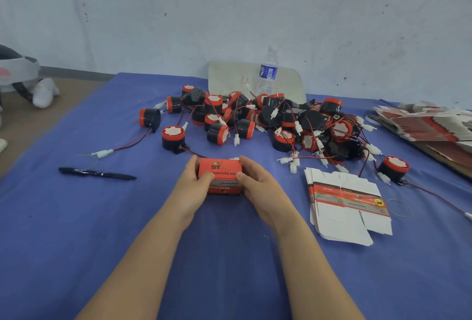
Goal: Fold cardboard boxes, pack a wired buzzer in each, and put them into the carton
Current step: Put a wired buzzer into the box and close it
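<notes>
Work surface: I see a table [76,230] under a blue cloth, its back edge against a pale wall.
Box: one red folded box [221,175], printed face up, sits at the middle of the table, between the heap behind it and the front edge.
Left hand: the left hand [198,183] grips the box's left end, thumb laid on the top face, fingers curled over the far side.
Right hand: the right hand [258,187] grips the right end the same way, thumb on top, fingers wrapped behind.
Box contents: I cannot tell; both ends are covered by the hands.
Buzzers: a heap of buzzers [268,120], black with red caps, red-and-black leads and white plugs, spreads across the back half of the table from centre to right.
Nearest buzzer: a single buzzer [173,139] stands just behind the box, a little left of it.
Stray buzzer: a lone buzzer [393,169] sits toward the right edge, apart from the heap.
Flat blanks: a small fanned stack of flat blanks [347,205] lies near the right hand, on its right.
Reserve stack: a larger stack of blanks [429,125] lies along the right edge.
Rubber band: a rubber band [399,207] lies just beside the flat blanks.
Pen: a black pen [97,173] lies left of the left hand, well apart.
Bottle: a clear water bottle [268,72] stands upright at the back edge, before a beige board [229,77] leaning on the wall.
</notes>
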`<state>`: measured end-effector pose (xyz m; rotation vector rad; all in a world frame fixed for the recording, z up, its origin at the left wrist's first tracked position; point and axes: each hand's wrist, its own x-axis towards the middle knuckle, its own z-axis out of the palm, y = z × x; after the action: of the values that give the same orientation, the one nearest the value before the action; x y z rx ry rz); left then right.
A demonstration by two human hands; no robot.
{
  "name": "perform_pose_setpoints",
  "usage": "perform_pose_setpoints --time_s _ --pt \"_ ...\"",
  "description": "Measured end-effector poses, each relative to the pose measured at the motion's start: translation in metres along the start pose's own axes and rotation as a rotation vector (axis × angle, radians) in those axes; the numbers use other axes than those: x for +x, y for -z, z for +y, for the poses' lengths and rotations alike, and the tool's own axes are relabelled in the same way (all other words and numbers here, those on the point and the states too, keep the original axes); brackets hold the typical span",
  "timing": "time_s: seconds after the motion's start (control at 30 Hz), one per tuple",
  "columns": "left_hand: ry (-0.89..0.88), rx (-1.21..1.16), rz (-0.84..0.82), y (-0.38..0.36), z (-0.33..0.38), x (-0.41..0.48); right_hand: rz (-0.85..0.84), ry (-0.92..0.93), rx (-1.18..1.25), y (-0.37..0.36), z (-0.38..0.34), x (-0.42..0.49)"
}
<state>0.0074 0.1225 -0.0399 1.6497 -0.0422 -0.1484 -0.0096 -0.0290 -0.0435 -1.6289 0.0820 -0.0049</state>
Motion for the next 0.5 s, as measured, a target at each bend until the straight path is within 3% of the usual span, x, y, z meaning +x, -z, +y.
perform_pose_setpoints --time_s 0.23,0.37,0.5 --pt "0.03 -0.094 0.07 -0.005 0.004 -0.004 0.066 0.011 -0.078 -0.007 -0.003 -0.001" --pt "-0.031 0.093 0.08 -0.011 0.002 -0.003 0.128 0.043 -0.19 -0.017 0.0 0.0" --pt "-0.033 0.124 0.161 -0.017 0.002 -0.003 0.163 0.05 -0.167 -0.022 -0.003 0.001"
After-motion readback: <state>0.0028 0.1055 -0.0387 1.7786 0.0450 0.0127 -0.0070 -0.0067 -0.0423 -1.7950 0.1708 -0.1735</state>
